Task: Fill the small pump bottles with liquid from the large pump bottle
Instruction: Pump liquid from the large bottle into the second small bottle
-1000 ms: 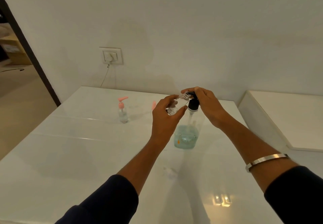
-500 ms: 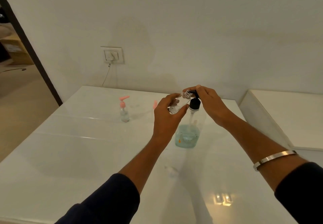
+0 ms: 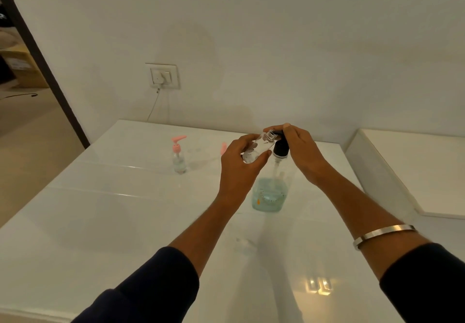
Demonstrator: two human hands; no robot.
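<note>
Between left hand (image 3: pixel 239 169) fingers, small bottle (image 3: pixel 259 146), tilted toward large bottle's pump (image 3: pixel 280 146)

**Bottles at the pump**

Large clear pump bottle (image 3: pixel 269 194): upright on the white table, black pump head, blue-green liquid low inside. Small open clear bottle (image 3: pixel 256 147): tilted, neck up at the black spout. Second small bottle (image 3: pixel 179 160): upright well to the left, pink pump fitted.

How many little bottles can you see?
2. One small bottle with a pink pump stands on the table, to the left. The left hand holds an uncapped small bottle tilted. More may hide behind the hands.
</note>
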